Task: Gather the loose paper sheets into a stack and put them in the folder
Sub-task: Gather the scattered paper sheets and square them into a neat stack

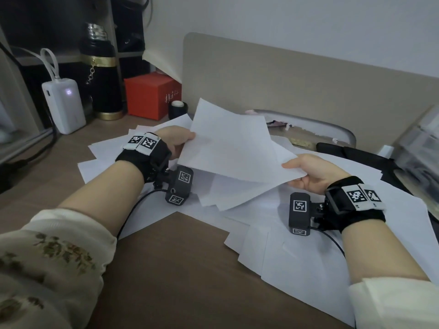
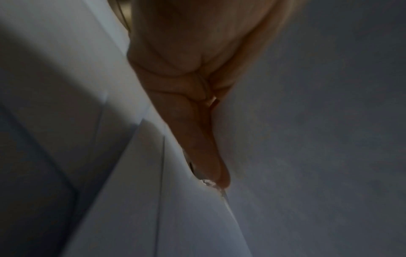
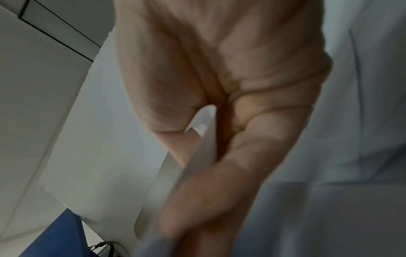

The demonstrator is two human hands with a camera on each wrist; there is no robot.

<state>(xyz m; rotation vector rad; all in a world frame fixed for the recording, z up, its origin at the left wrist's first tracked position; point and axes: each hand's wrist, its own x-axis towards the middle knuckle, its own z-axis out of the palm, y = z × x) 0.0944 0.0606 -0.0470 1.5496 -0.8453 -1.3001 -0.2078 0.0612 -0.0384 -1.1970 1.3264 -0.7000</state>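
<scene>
A few white paper sheets hang tilted above the desk, held between both hands. My left hand pinches their left edge, thumb on top; in the left wrist view its fingers lie along the underside of the held paper. My right hand grips the lower right corner, and the right wrist view has the paper edge caught between thumb and fingers. Several more loose sheets lie scattered over the desk below. A black folder-like thing sits partly under paper at the right.
A white power bank, a black flask, a red box and a small black roll stand at the back left. A beige partition closes the back. Clear plastic trays fill the right edge. Bare wooden desk lies near me.
</scene>
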